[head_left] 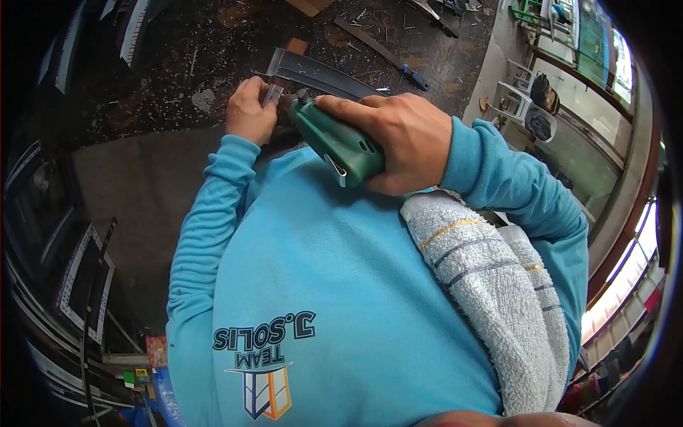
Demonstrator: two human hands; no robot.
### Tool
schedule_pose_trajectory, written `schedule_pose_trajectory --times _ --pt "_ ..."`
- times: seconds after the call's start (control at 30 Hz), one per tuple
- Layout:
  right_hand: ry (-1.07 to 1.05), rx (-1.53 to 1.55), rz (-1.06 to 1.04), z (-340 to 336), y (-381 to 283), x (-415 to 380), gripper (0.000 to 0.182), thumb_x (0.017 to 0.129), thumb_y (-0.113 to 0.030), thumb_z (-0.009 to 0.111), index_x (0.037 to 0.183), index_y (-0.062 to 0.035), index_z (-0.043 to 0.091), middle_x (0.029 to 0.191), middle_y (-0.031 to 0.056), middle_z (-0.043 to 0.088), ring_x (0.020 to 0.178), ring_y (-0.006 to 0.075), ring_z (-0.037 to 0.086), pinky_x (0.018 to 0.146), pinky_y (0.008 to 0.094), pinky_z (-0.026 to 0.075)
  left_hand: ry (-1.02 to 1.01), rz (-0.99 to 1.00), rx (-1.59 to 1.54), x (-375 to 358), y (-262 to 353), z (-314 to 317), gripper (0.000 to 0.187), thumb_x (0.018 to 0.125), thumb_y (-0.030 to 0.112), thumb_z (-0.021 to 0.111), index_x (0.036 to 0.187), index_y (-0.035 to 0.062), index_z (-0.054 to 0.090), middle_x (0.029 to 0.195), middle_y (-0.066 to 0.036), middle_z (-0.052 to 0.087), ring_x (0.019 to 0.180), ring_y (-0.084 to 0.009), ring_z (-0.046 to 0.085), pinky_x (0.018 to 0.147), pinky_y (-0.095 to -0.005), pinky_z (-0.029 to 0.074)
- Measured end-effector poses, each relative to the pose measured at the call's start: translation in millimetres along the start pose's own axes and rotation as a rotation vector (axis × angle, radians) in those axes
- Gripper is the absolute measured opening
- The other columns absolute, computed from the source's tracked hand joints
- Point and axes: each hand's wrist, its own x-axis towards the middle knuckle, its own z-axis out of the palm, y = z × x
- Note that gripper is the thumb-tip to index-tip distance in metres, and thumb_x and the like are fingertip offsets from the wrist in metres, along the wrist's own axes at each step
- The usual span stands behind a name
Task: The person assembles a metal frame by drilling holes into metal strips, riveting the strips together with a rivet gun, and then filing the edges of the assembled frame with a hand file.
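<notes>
My right hand [409,139] is wrapped around a green drill [338,139], its index finger stretched along the top of the body. The drill's front end points left, to a small metal profile piece [272,94]. My left hand [250,114] pinches this piece between thumb and fingers at the edge of the worktable. The tip of the drill is too small and covered to tell whether it touches the piece. Just beyond lies a dark metal profile [320,73] with a brown wooden block [296,47] by its far end.
The dark, scuffed worktable [163,78] carries scattered shavings. A flat bar [366,41] and a blue-handled tool [415,77] lie farther back. At the right are a white plastic chair [514,99] and glass panels. A towel [491,285] hangs over my shoulder. Frames [85,285] stand at the left.
</notes>
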Motion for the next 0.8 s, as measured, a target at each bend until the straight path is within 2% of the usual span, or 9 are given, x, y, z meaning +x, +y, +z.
schedule_pose_trajectory --times 0.13,0.23,0.53,0.8 --pt "-0.001 0.032 0.000 0 3 2 0.081 0.061 -0.025 0.072 0.132 0.0013 0.043 0.080 0.0228 0.064 0.072 0.0356 0.066 0.066 0.0421 0.055 -0.035 -0.012 0.020 3 1 -1 0.017 0.074 0.005 0.066 0.087 0.0005 0.056 0.090 -0.018 0.059 0.085 -0.0371 0.060 0.076 -0.0434 0.047" --pt "0.051 0.052 -0.052 -1 5 2 0.080 0.061 -0.025 0.072 0.131 0.0029 0.044 0.078 0.0223 0.065 0.069 0.0351 0.067 0.065 0.0412 0.056 0.007 0.030 0.027 3 -1 0 0.017 0.074 0.005 0.066 0.085 0.0000 0.055 0.084 -0.014 0.059 0.077 -0.0308 0.061 0.070 -0.0396 0.048" --pt "-0.077 -0.051 0.011 -11 -4 9 0.081 0.059 -0.021 0.072 0.131 0.0042 0.044 0.077 0.0209 0.065 0.067 0.0340 0.067 0.062 0.0394 0.056 -0.011 0.011 0.055 4 5 -2 0.018 0.073 0.004 0.066 0.086 0.0000 0.054 0.085 -0.016 0.059 0.079 -0.0333 0.061 0.072 -0.0413 0.048" --pt "-0.093 -0.080 -0.005 -11 -5 7 0.082 0.060 -0.020 0.072 0.133 0.0027 0.044 0.079 0.0213 0.064 0.066 0.0339 0.067 0.059 0.0399 0.056 0.005 0.020 0.059 5 5 0 0.018 0.073 0.005 0.066 0.085 0.0001 0.054 0.084 -0.016 0.059 0.079 -0.0350 0.060 0.071 -0.0420 0.047"
